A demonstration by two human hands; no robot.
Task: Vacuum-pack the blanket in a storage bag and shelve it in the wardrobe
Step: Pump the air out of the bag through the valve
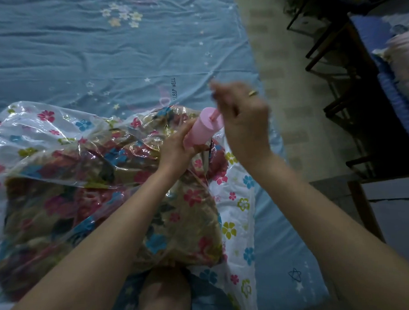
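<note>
- Plastic wraps the blanket (121, 206), which sits inside the clear flowery storage bag (55, 129) on the bed, right in front of the person's knee (166, 296).
- Air is still in the bag, I think, because the plastic looks loose and puffy over the blanket.
- Standing on the bag is a pink hand pump (203, 126), tilted a bit. I guess its bottom sits on the bag's air hole, but the fingers hide that spot.
- Curled round the pump's body, the left hand (177, 146) holds it tight so it does not slip off.
- Above it, the right hand (242, 119) is closed round the pump's rod (214, 115), which sticks out of the top. This hand looks blurry.
- Under it all is the blue bed sheet (98, 53) with little stars.
- Off to the right are dark chairs (331, 53) on the floor.
</note>
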